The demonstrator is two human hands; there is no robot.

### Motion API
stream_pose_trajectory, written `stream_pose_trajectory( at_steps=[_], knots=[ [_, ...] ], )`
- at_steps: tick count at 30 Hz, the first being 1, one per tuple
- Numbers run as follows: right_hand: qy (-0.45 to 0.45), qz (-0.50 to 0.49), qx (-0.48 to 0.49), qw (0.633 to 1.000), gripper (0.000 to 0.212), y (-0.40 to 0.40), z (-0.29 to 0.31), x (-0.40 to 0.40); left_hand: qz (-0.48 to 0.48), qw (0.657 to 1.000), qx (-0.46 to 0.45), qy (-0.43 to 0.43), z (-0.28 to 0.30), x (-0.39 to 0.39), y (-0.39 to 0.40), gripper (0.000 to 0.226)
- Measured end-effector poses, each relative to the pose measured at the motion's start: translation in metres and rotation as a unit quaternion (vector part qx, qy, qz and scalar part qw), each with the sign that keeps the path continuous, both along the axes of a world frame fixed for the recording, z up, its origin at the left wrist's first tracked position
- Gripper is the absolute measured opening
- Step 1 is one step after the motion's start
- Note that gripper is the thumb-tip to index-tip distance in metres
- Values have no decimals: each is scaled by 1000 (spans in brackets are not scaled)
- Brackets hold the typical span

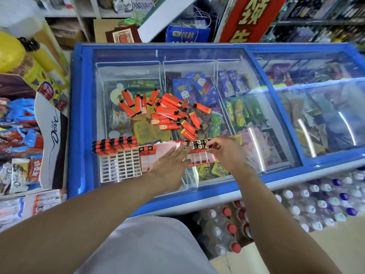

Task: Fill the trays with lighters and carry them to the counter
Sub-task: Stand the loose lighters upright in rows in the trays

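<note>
Lighters (197,144) lie w/ the row running left-right above red tray (199,158); right hand (227,153) pinches them, left hand (169,165) flat-fingered alongside.

Bright, even indoor light. White glare streaks on the freezer lid (304,133), right half. Wide-angle bend at frame edges. Motion blur on the shelves (325,18) upper right and the goods (17,119) far left. Shadows soft, faint.
</note>
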State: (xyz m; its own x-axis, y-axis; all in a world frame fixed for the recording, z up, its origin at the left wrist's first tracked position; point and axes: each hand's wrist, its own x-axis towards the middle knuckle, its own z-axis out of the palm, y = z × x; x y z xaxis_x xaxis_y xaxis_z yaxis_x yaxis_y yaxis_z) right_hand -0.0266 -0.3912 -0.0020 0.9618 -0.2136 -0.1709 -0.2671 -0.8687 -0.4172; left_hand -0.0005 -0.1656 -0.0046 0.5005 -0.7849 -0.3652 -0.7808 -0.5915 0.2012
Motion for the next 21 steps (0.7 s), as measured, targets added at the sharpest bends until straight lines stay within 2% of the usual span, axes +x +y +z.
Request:
stream_pose_trajectory(
  at_steps=[3,6,10,13,15,17,21],
  knots=[
    [-3,9,-24,1000,19,3,3,-2,2,1000,-12,0,-1,-2,2,68],
    [18,-8,-4,1000,24,1,14,5,21,999,-26,-3,-6,-7,2,73],
    [-27,-56,31,998,8,9,18,57,32,998,-49,-3,-12,-24,11,74],
    [55,-101,29,993,17,15,-1,104,5,999,-33,-11,-17,-30,29,71],
    [128,-120,20,984,33,15,-19,123,23,999,-26,15,-18,-30,42,68],
    [160,-145,16,976,43,12,-33,130,49,997,-35,43,-18,-28,53,66],
    [183,-155,39,970,33,12,-38,139,118,988,-71,71,-19,-22,83,61]
  ],
)
